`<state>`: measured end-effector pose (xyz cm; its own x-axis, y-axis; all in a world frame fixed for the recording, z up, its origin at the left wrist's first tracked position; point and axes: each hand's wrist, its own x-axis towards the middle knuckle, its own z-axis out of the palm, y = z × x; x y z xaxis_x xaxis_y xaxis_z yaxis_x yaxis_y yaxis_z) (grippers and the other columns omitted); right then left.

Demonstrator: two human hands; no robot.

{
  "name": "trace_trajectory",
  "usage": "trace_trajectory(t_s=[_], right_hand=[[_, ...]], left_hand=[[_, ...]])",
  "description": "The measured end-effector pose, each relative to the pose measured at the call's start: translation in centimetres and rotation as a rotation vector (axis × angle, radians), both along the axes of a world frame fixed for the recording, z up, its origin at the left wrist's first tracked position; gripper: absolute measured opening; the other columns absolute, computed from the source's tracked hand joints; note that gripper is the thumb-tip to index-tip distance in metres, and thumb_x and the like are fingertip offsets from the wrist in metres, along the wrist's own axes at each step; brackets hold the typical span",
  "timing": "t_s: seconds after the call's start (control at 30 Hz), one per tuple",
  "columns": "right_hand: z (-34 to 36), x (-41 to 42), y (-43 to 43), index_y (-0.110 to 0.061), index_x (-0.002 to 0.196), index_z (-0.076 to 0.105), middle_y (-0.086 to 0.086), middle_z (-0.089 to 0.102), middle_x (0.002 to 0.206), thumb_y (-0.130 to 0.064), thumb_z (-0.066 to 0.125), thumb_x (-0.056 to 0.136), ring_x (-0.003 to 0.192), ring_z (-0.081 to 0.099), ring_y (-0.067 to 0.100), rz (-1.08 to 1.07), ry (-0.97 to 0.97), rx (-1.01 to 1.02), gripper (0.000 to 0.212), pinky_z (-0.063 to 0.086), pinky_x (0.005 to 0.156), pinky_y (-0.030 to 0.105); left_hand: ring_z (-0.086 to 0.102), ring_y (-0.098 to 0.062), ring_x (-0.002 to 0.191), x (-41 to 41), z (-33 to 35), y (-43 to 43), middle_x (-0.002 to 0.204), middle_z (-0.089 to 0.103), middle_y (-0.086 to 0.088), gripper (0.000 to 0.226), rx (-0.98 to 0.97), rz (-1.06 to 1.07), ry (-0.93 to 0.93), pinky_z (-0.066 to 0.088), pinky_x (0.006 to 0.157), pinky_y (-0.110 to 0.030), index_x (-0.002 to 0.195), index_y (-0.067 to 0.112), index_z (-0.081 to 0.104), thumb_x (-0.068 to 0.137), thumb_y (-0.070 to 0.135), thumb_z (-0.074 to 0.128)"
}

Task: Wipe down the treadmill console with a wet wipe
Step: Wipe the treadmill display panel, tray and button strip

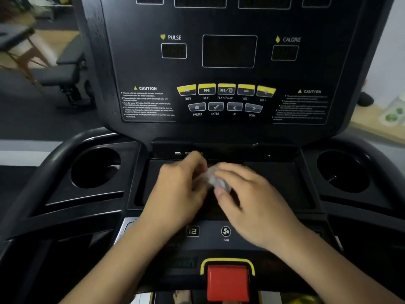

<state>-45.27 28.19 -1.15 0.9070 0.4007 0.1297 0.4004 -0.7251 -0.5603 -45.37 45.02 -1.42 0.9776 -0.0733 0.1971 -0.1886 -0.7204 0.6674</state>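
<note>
The black treadmill console fills the view, with dark displays, yellow media buttons and grey buttons below them. Over the flat centre tray, my left hand and my right hand meet. Both pinch a small crumpled whitish wet wipe between their fingertips. The wipe is blurred and partly hidden by my fingers. It hangs just above the tray, apart from the upright panel.
A round cup holder sits left of the tray and another cup holder right of it. A red safety stop button with a yellow surround lies near the bottom edge, below a fan button. A weight bench stands at the left.
</note>
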Motion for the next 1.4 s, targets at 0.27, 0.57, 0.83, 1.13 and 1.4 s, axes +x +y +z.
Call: trace_trajectory(t_s=[0.27,0.57,0.83,1.13,1.4], right_hand=[[-1.0,3.0,-1.2,-0.027,0.106,0.056,-0.012,0.061,0.095,-0.017,0.067,0.084,0.083,0.061,0.012,-0.239,-0.145,-0.006,0.026,0.055,0.066,0.039],[-1.5,2.0,0.0,-0.022,0.123,0.063,-0.008,0.046,0.147,-0.037,0.020,0.092,0.136,0.037,0.010,0.111,-0.036,-0.408,0.056,0.026,0.113,0.039],[-1.6,1.4,-2.9,-0.013,0.129,0.061,-0.002,0.055,0.139,-0.042,0.021,0.090,0.134,0.042,0.010,0.002,-0.062,-0.454,0.062,0.021,0.116,0.040],[-0.9,1.1,4.4,-0.013,0.147,0.035,-0.005,0.018,0.161,-0.036,0.028,0.093,0.147,0.014,0.008,0.211,-0.047,-0.236,0.059,0.017,0.119,0.040],[-1.2,1.4,5.2,-0.007,0.149,0.031,-0.001,0.020,0.161,-0.030,0.039,0.091,0.147,0.015,0.011,0.147,-0.172,-0.297,0.063,0.020,0.119,0.040]], left_hand=[[0.059,-0.026,0.082,1.2,-0.2,0.9,0.094,0.066,-0.001,0.028,0.396,-0.003,-0.101,0.047,0.073,-0.039,0.089,0.016,0.071,0.080,0.020,0.045],[0.060,-0.023,0.103,0.5,-2.0,0.4,0.122,0.068,0.001,0.041,0.581,-0.156,0.010,0.044,0.083,-0.037,0.109,0.019,0.070,0.084,0.027,0.039],[0.054,-0.022,0.100,1.3,-2.8,-3.4,0.112,0.069,-0.004,0.047,0.407,-0.295,0.022,0.050,0.081,-0.037,0.118,0.014,0.064,0.084,0.021,0.033],[0.057,-0.028,0.087,0.7,-0.9,4.6,0.097,0.069,-0.004,0.023,0.436,0.064,-0.259,0.050,0.072,-0.037,0.096,0.010,0.074,0.082,0.013,0.056],[0.060,-0.030,0.085,1.5,-1.5,4.0,0.098,0.065,-0.006,0.040,0.265,0.148,-0.190,0.055,0.070,-0.039,0.095,0.011,0.074,0.083,0.019,0.037]])
